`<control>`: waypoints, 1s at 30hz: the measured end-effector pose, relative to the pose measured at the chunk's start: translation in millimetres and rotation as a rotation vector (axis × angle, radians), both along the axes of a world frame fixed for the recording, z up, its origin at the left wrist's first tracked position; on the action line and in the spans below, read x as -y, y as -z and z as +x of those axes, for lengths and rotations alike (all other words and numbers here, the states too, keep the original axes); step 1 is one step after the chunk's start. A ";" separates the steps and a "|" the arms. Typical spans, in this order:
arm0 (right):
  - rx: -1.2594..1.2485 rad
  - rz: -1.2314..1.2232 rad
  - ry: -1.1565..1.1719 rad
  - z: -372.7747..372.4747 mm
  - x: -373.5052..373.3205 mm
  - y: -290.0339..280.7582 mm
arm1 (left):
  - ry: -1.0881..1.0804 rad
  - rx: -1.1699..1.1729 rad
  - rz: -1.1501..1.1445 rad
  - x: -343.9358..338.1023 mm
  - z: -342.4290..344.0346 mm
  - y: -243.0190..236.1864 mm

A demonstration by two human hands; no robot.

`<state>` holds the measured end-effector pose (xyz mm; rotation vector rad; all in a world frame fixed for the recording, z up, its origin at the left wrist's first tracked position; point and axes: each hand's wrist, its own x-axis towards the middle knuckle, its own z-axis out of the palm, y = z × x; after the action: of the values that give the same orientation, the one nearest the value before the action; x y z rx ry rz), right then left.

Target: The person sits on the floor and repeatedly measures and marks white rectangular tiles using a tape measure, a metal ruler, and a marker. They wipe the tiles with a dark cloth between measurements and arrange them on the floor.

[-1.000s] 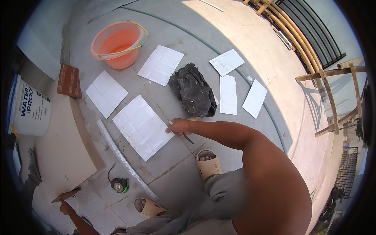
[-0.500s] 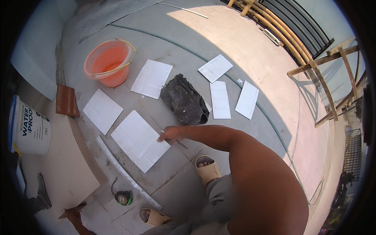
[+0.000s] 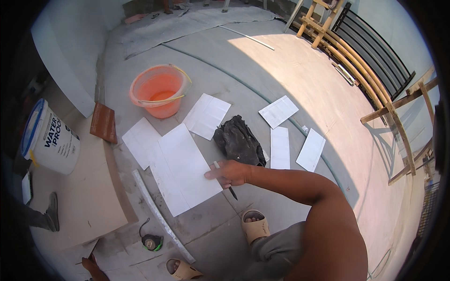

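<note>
My right hand [image 3: 228, 174] is closed on the right edge of a large white tile [image 3: 183, 171], raised off the floor and overlapping another white tile [image 3: 139, 138] in view. A slim pen-like tool [image 3: 233, 193] with a dark pointed end also sits between those fingers. At the lower left, my left hand [image 3: 91, 264] grips a thin flat piece [image 3: 89, 250], seen nearly edge-on; its kind is unclear. A crumpled black plastic bag [image 3: 239, 140] lies just beyond my right hand. Near my feet is a tape measure [image 3: 152, 242].
An orange bucket [image 3: 136, 99] and more white tiles [image 3: 280, 147] stand or lie ahead. A metal strip [image 3: 161, 215] lies left of my sandals. A white tub [image 3: 56, 145] sits on a beige ledge [image 3: 103, 206] at left. A hose [image 3: 225, 72] crosses the floor; wooden frames stand right.
My right hand has lifted the large tile off the floor, bringing it closer and over its neighbour. The view has tilted up, showing more of the far floor.
</note>
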<state>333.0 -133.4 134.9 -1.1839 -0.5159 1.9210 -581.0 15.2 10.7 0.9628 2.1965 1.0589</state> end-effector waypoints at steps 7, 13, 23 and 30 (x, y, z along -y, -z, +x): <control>0.318 0.106 0.380 125.0 84.3 -89.9 | -0.117 -0.222 0.038 19.0 7.6 -34.7; 0.454 0.010 1.017 176.1 278.1 -76.0 | -0.018 -0.013 0.184 -0.2 136.1 -106.8; 0.369 -0.247 1.685 185.7 484.1 69.6 | 0.263 0.232 0.398 5.2 304.1 -221.5; 0.209 -0.219 1.652 166.3 544.9 182.1 | 0.541 0.463 0.445 47.5 466.6 -317.8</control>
<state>499.3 -678.3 -47.3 -1.2437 0.5296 0.4124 -114.4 -32.2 328.5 1.2518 1.2507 1.3481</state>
